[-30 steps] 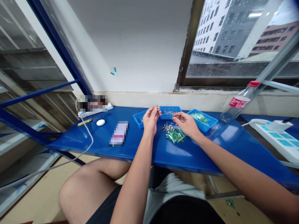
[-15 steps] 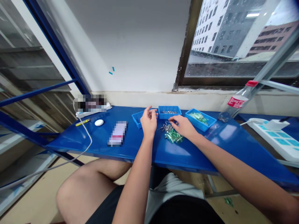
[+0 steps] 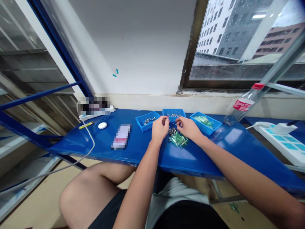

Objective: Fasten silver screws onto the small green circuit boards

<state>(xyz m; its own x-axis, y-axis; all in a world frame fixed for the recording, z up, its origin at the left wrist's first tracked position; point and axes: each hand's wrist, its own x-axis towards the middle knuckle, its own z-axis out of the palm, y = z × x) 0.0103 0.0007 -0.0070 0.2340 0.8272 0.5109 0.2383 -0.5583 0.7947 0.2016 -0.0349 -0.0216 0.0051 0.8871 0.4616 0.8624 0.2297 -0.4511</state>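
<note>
Fingertips pinched together, my left hand [image 3: 161,128] is over the table just left of a small heap; what it pinches is too small to make out. Facing it, my right hand [image 3: 187,128] is closed on a thin metal piece [image 3: 173,123] that points toward the left fingers. Below and between both hands lies a pile of small screw-like metal parts [image 3: 172,131]. Green translucent pieces [image 3: 178,140] are heaped against its near side. Behind my left hand, a blue tray [image 3: 143,128] holds several metal parts [image 3: 149,121].
A middle blue tray [image 3: 173,111] contains metal parts, and a right one [image 3: 215,128] contains green pieces. A plastic bottle [image 3: 243,105] stands at the back right. Leftward lie a phone [image 3: 122,136], a white oval object [image 3: 102,125] and a yellow cutter [image 3: 86,125]. Power strips [image 3: 283,143] flank the table.
My left hand has moved from over the left tray rightward and nearer to my right hand, its fingers now closed. The metal parts in the left tray are now visible.
</note>
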